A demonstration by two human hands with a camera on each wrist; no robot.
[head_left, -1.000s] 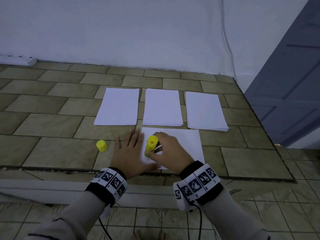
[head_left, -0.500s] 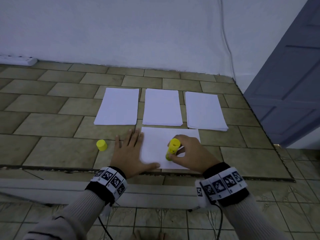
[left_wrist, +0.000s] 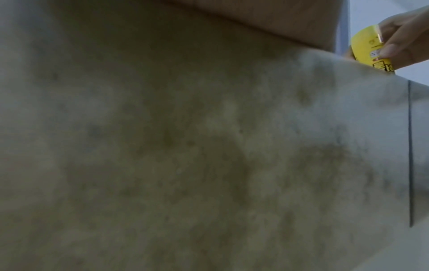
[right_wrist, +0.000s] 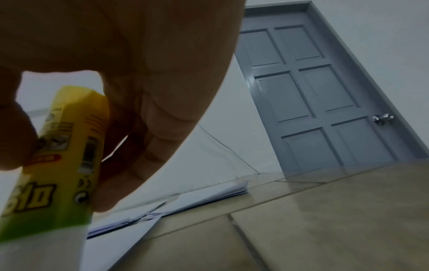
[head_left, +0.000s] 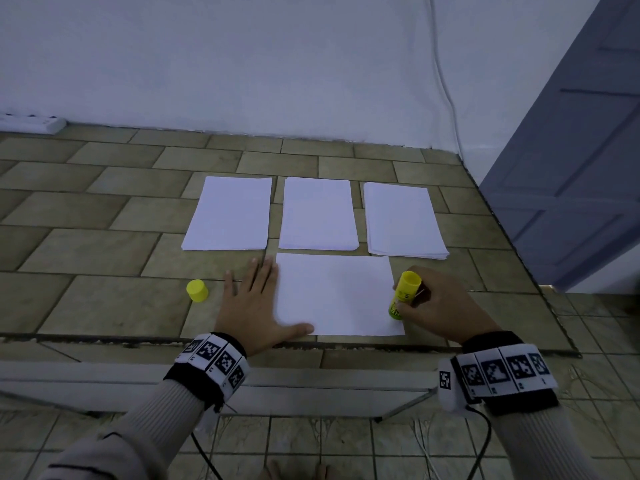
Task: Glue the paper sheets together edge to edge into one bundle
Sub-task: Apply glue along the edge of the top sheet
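A single white sheet (head_left: 337, 294) lies landscape near the front edge of the tiled counter (head_left: 86, 258). My left hand (head_left: 254, 303) lies flat with straight fingers, pressing the sheet's left edge. My right hand (head_left: 433, 306) grips a yellow glue stick (head_left: 403, 294), tip down at the sheet's right edge; the same glue stick (right_wrist: 58, 165) fills the right wrist view's left side, and the glue stick (left_wrist: 369, 51) shows at the top right of the left wrist view. Three white paper piles lie behind: left pile (head_left: 230, 213), middle pile (head_left: 318, 213), right pile (head_left: 403, 220).
The yellow glue cap (head_left: 197, 291) stands on the counter left of my left hand. A white power strip (head_left: 31, 122) lies at the back left against the wall. A grey door (head_left: 581, 161) is on the right, past the counter's edge.
My right hand has dragged the glue stick rightwards across the sheet, from near its left part to its right edge. The left hand has stayed flat in place.
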